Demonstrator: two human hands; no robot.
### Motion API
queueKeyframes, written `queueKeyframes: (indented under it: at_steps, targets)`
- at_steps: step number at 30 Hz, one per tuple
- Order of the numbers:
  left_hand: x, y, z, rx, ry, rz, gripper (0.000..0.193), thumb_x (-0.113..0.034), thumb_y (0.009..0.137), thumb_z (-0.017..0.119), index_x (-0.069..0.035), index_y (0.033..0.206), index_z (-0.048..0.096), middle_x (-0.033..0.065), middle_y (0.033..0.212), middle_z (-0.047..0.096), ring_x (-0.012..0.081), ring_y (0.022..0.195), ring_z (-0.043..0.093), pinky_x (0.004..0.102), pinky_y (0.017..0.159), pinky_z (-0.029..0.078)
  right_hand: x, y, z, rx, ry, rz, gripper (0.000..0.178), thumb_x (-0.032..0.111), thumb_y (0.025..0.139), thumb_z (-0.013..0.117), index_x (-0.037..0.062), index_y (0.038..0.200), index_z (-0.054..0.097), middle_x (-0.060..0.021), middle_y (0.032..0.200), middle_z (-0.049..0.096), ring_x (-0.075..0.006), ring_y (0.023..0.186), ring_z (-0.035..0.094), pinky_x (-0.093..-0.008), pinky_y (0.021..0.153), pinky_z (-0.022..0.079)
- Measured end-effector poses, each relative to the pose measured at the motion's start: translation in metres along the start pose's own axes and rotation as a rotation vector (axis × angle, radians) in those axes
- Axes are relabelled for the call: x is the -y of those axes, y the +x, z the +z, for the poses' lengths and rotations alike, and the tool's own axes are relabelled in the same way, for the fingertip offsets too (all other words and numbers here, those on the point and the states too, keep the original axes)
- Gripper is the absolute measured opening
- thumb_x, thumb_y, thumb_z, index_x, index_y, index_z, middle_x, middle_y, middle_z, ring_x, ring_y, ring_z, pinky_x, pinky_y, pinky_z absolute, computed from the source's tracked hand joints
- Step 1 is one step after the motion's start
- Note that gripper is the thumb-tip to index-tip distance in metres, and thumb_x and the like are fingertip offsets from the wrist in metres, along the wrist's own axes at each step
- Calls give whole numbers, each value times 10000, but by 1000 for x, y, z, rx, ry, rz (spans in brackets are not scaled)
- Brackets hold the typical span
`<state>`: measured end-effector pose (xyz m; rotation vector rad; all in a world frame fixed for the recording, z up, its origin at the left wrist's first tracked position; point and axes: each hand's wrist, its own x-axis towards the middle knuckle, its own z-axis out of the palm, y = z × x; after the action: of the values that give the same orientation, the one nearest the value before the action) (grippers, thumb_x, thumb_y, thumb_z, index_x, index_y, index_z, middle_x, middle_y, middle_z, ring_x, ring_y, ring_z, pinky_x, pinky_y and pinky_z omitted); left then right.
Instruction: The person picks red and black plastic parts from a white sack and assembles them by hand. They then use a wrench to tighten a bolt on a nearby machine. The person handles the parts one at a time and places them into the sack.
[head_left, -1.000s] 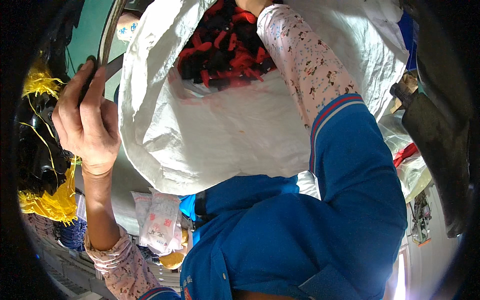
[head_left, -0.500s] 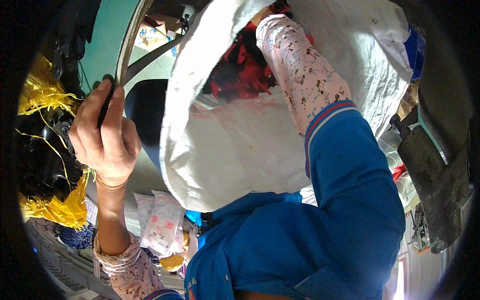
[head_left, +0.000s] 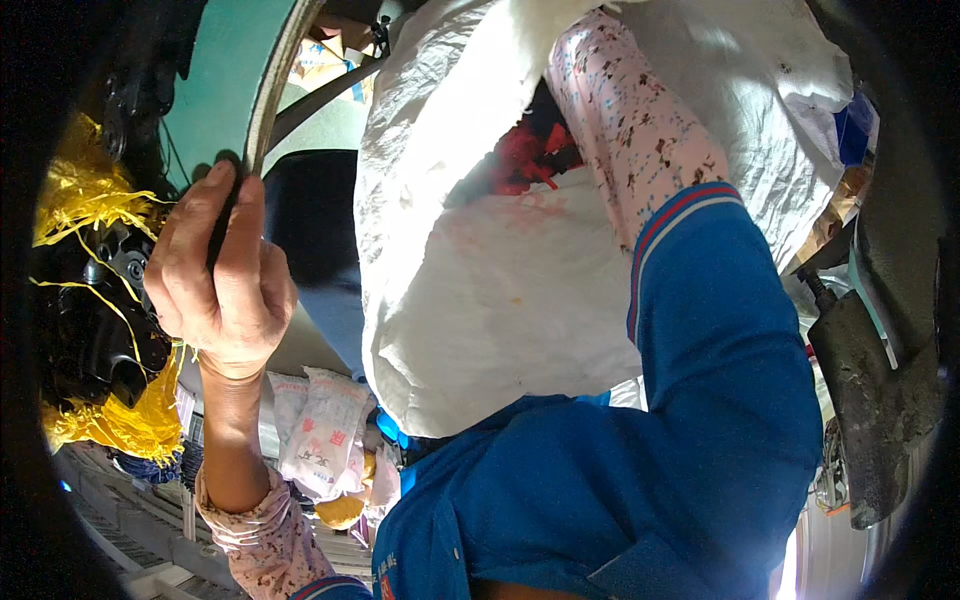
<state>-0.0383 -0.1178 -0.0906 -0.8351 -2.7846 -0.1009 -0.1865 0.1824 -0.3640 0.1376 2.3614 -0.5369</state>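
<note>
A large white woven sack (head_left: pixel 500 300) stands wide-mouthed in front of me. My right arm in its floral sleeve (head_left: pixel 645 120) reaches into it; the sack's bright upper fold and the top of the picture hide my right hand. Deep inside the sack lie several red parts (head_left: pixel 525 155), partly in shadow. At the left, my left hand (head_left: pixel 225 270) rests its fingertips against the edge of a green tabletop (head_left: pixel 215 90). Its fingers are stretched and apart, with nothing visible between them.
Left of my hand are yellow woven sacks (head_left: pixel 125 415) with glossy black parts (head_left: pixel 110 330). Printed white bags (head_left: pixel 325 435) lie beyond my left forearm. A dark metal frame (head_left: pixel 865 410) stands at the right, near a blue object (head_left: pixel 855 130).
My right arm has gone deeper into the sack, and its wrist has disappeared from sight. The sack's fold now covers more of the red parts. My left hand stays at the tabletop edge.
</note>
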Motion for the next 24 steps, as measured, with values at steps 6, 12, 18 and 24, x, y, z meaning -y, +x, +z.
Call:
queueKeyframes:
  at_steps: [6, 12, 18, 24]
  targets:
    - [-1, 3, 0, -18, 3, 6, 320, 80, 709, 497, -65, 974, 606, 63, 994, 600, 161, 880, 573, 238, 737, 441, -1, 7, 4, 15, 33, -23, 186, 158, 802, 543, 56, 942, 613, -85, 889, 609, -181, 787, 599, -307, 646, 484]
    - [5, 2, -2, 5, 19, 7, 370, 47, 676, 518, -74, 1014, 603, 58, 1031, 594, 179, 900, 560, 272, 772, 423, -6, -2, -1, 43, 138, -95, 168, 154, 799, 554, 59, 919, 622, -71, 855, 621, -165, 750, 611, -298, 616, 492]
    - [0, -2, -3, -38, -19, -40, 388, 2, 638, 563, -109, 1009, 591, 11, 1093, 554, 183, 901, 539, 283, 777, 428, -20, -45, -11, 143, 438, -170, 150, 151, 796, 565, 61, 896, 632, -57, 821, 634, -150, 713, 624, -289, 587, 500]
    - [-6, 2, 1, -131, -39, -8, 295, -78, 653, 599, -100, 943, 549, 13, 1027, 535, 203, 864, 512, 304, 766, 416, 26, -171, -71, 71, 747, -184, 184, 142, 805, 614, -16, 898, 599, -114, 810, 641, -159, 708, 634, -238, 537, 504]
